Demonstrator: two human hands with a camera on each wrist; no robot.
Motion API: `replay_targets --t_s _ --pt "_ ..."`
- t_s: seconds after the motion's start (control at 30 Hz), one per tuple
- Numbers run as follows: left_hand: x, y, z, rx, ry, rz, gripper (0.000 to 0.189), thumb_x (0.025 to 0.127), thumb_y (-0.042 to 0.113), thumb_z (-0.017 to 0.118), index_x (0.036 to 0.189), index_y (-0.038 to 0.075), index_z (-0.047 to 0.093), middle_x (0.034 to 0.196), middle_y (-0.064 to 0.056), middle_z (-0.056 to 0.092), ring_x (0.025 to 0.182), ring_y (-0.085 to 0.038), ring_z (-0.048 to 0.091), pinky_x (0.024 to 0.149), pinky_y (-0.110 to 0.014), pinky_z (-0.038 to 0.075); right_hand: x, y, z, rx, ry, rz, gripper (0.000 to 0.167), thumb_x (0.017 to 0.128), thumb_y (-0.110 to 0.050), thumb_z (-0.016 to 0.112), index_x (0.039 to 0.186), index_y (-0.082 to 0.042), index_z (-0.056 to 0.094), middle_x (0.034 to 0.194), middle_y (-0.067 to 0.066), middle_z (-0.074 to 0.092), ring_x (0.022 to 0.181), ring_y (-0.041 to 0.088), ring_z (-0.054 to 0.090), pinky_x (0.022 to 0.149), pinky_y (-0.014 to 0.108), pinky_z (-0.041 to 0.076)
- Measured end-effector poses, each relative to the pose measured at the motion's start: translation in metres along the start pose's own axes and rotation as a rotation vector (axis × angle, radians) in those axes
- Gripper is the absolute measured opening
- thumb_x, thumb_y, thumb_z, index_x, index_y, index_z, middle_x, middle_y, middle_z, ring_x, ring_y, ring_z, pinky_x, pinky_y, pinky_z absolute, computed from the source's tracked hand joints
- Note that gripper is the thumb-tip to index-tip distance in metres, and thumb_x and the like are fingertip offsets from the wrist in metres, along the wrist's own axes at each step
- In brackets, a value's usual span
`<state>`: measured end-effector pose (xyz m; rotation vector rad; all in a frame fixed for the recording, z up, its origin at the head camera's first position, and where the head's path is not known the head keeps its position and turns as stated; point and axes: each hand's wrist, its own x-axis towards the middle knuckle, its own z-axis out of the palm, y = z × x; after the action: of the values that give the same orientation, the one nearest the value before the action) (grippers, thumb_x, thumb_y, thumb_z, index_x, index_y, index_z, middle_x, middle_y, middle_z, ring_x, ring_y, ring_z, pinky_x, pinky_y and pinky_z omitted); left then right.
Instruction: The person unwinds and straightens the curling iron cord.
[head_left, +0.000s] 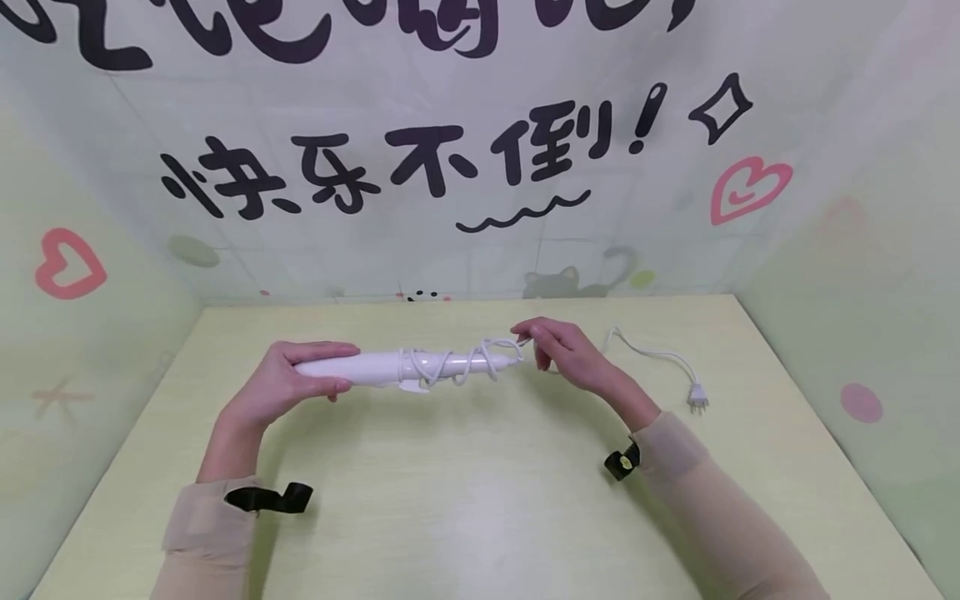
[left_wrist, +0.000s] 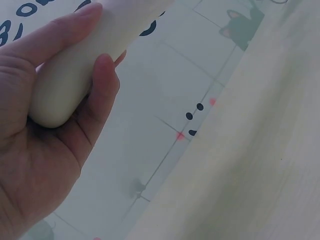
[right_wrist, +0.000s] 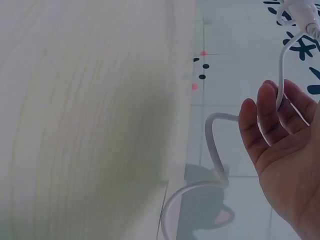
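A white wand-shaped electric appliance (head_left: 367, 367) is held level above the table; it may be a hair curling iron, though its exact kind is unclear. My left hand (head_left: 281, 379) grips its thick rounded end, thumb and fingers on opposite sides, as the left wrist view confirms around the smooth body (left_wrist: 67, 75). White power cord (head_left: 470, 364) is looped loosely around the narrower right half. Beyond the tapered tip, my right hand (head_left: 566, 354) holds the cord, which runs between its bent fingers in the right wrist view (right_wrist: 280, 145).
The cord's free length trails over the pale wooden table (head_left: 465, 500) to a two-pin plug (head_left: 697, 395) at the right. Printed wall sheets (head_left: 465, 258) with black lettering and hearts enclose the back and sides. Both wrists wear black camera mounts (head_left: 273, 498).
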<state>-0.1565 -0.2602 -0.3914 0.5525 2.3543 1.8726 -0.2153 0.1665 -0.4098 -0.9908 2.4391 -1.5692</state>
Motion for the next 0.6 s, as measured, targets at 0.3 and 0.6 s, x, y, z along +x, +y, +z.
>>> replay_targets --t_s 0.3,0.6 --pt "-0.001 -0.003 -0.004 0.023 0.021 -0.024 0.04 0.083 -0.008 0.08 0.122 -0.001 0.074 0.116 0.007 0.072 0.07 -0.022 0.069 0.063 -0.031 0.06 -0.009 0.003 -0.011 -0.023 0.048 0.076 0.025 0.106 -0.003 0.052 0.127 0.004 0.065 0.083 0.01 0.06 0.066 0.027 0.057 0.061 0.039 0.051" --pt "-0.001 -0.007 -0.005 0.049 0.021 -0.044 0.04 0.084 -0.005 0.081 0.123 -0.003 0.072 0.116 0.009 0.071 0.067 -0.022 0.069 0.065 -0.031 0.059 -0.017 0.007 -0.015 -0.004 0.065 0.038 0.02 0.105 -0.003 0.056 0.117 0.002 0.072 0.086 0.019 0.054 0.065 0.026 0.054 0.056 0.029 0.045"
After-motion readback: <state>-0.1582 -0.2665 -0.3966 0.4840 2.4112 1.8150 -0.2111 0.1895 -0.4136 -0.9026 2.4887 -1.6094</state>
